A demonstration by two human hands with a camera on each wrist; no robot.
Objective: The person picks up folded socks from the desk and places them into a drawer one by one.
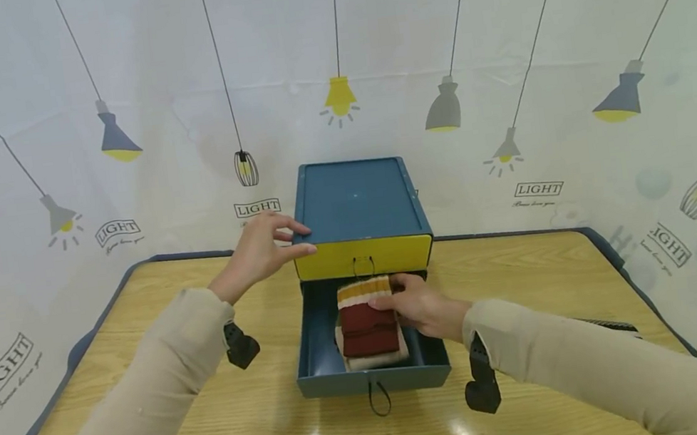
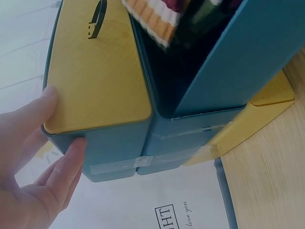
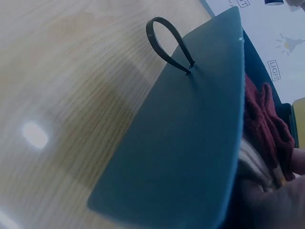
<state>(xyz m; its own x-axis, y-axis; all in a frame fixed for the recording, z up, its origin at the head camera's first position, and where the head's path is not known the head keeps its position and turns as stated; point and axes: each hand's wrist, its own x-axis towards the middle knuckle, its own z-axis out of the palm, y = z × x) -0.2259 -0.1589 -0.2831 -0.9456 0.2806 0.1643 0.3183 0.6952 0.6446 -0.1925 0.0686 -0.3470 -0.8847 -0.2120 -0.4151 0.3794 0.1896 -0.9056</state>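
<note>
Head view, drawer as clock centre: the open drawer is out toward 6, below the yellow drawer front. We've got the dark red knit item with its orange-and-white band inside the drawer opening, lying over a beige cloth item. Can't tell whether the red one touches the drawer floor.

Right hand comes in from 4, holding the red item at its 2 o'clock edge, thumb on top. Left hand sits at 10: thumb and fingers apart, straddling the near-left corner of the box, fingertips touching. Its wrist view shows us fingertips on the side wall and on the front's edge.

Room: we see a strip of bare drawer floor at 9, between item and wall. At 3 our hand and wrist cross the drawer's side rim, so it's tighter there. At 6 the beige cloth sits just behind the front panel; a black pull loop hangs outside it. Bare table shows from 6 to 8. Dark item well apart at 3, partly behind our sleeve.
</note>
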